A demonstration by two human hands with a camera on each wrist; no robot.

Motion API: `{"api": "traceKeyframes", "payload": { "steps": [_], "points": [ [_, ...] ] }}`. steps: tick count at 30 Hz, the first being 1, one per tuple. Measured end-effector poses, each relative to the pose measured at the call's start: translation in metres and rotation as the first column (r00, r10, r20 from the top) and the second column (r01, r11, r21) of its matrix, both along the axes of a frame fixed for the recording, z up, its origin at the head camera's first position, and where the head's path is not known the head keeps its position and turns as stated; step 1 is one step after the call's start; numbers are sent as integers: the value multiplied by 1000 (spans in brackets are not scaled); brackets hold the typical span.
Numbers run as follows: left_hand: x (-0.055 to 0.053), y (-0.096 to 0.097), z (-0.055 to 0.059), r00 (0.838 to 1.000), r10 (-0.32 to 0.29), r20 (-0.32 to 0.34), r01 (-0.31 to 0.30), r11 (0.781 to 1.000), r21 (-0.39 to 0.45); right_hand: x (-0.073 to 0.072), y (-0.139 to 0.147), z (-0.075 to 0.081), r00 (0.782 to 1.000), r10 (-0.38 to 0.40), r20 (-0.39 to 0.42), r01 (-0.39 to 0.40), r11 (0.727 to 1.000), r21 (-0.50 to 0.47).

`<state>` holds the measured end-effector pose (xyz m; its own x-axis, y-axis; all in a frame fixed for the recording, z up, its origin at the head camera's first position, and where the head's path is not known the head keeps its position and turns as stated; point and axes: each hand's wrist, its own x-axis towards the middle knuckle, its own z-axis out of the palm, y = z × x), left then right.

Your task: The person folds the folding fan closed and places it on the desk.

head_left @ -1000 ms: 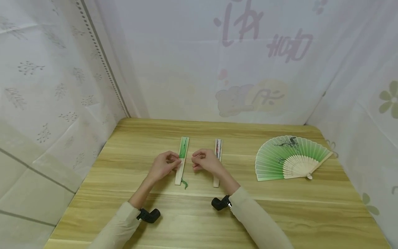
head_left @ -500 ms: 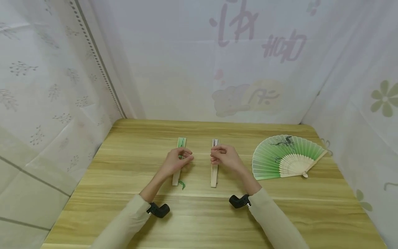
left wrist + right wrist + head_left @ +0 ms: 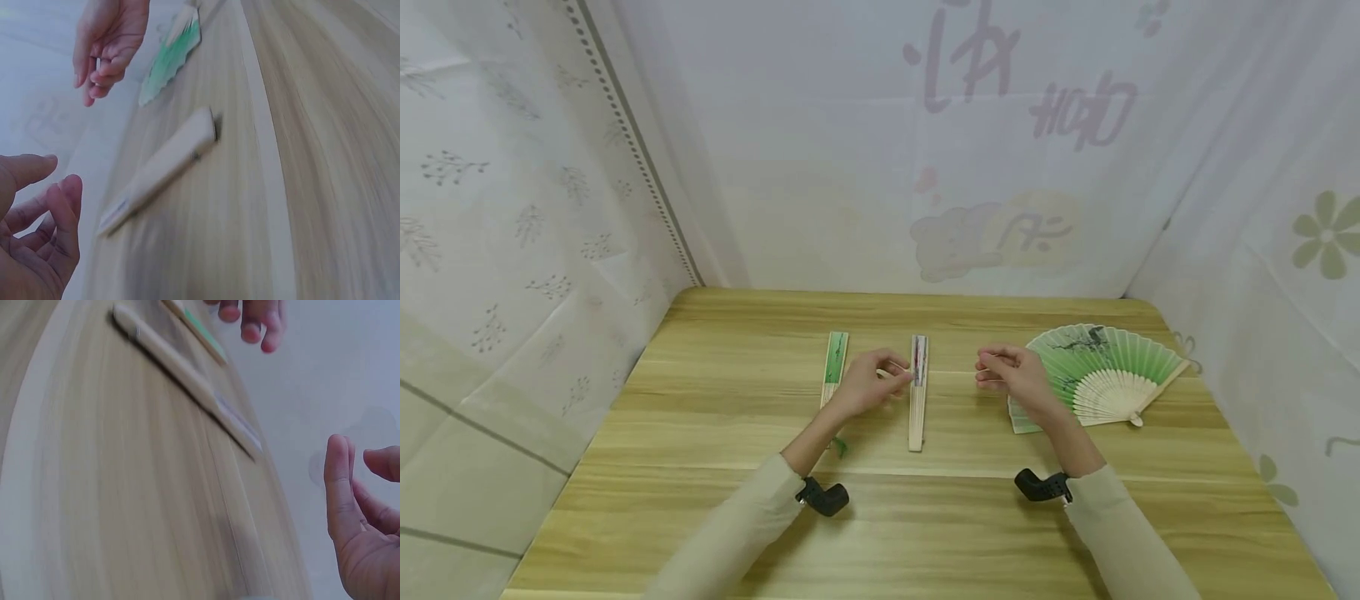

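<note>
Two folded fans lie on the table in the head view: a green one at the left with a green tassel, and a white one with a dark and red print in the middle. An unfolded green fan with a dark branch picture lies at the right. My left hand hovers between the two folded fans, its fingertips near the white one, thumb and fingers apart in the left wrist view. My right hand is over the left edge of the unfolded fan, loosely bent and holding nothing.
The wooden table has rounded far corners. Patterned white cloth hangs behind it and along both sides. A black wrist camera is strapped to my left wrist, another black camera to my right.
Both hands have moved to the right, my left from the green folded fan toward the white one, my right past the white one to the unfolded fan. The fans stay put; the view shifted slightly.
</note>
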<state>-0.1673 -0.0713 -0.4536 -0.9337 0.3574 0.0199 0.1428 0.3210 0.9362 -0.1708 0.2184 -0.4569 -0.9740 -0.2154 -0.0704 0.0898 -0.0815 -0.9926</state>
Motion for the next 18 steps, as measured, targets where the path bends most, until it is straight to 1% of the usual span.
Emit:
{"api": "traceKeyframes", "payload": {
  "steps": [3, 8, 10, 13, 18],
  "points": [
    [0, 15, 2, 999, -37, 3, 37, 999, 19, 1, 18, 2, 1000, 4, 7, -4, 1000, 20],
    [3, 40, 5, 994, -104, 12, 104, 994, 26, 5, 48, 5, 999, 9, 30, -12, 997, 77],
    [5, 50, 4, 992, -124, 24, 123, 992, 24, 7, 59, 5, 999, -5, 34, 1, 996, 94],
    [7, 65, 2, 990, -136, 30, 135, 990, 28, 9, 76, 4, 999, -28, 36, 23, 994, 109],
    [12, 85, -2, 988, -140, 65, 139, 990, 24, 14, 99, 3, 997, -69, 38, 64, 992, 111]
  ]
}}
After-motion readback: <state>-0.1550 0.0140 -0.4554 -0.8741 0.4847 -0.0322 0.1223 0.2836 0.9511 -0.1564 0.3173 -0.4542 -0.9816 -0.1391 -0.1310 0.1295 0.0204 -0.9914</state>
